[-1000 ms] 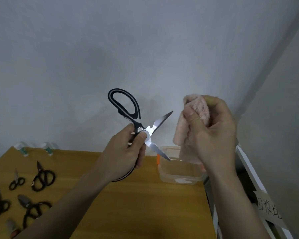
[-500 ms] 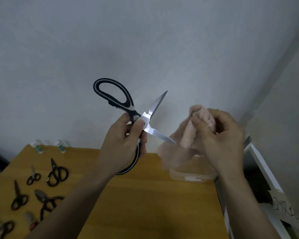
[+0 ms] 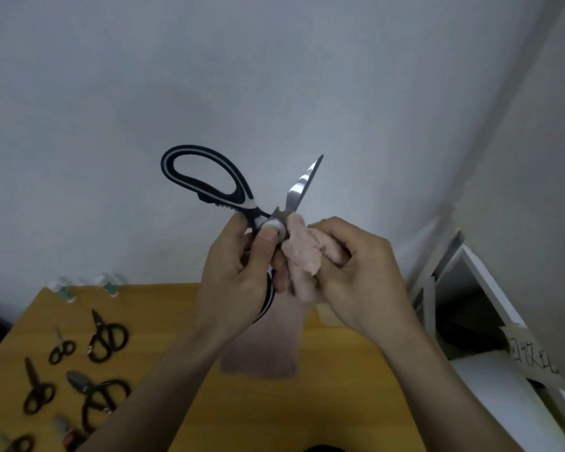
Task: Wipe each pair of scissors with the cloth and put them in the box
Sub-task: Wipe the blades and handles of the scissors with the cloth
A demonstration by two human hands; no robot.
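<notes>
My left hand [image 3: 238, 282] grips large black-and-white kitchen scissors [image 3: 229, 194] at the pivot, held up in front of the wall with the blades spread. One blade points up and right; the other is hidden inside the pink cloth [image 3: 302, 252]. My right hand [image 3: 362, 275] pinches that cloth around the lower blade close to the pivot, and the cloth's loose end hangs blurred below. The clear plastic box [image 3: 327, 316] stands on the wooden table behind my right hand, mostly hidden.
Several black scissors [image 3: 106, 340] lie on the left side of the wooden table [image 3: 323, 402]. Two small bottles [image 3: 108, 283] stand at its far left edge. A white shelf unit [image 3: 490, 308] with a labelled paper stands right of the table.
My right hand has brought the cloth from the right, apart from the scissors, onto the lower blade by the pivot. The scissors have tilted so the free blade points more upward.
</notes>
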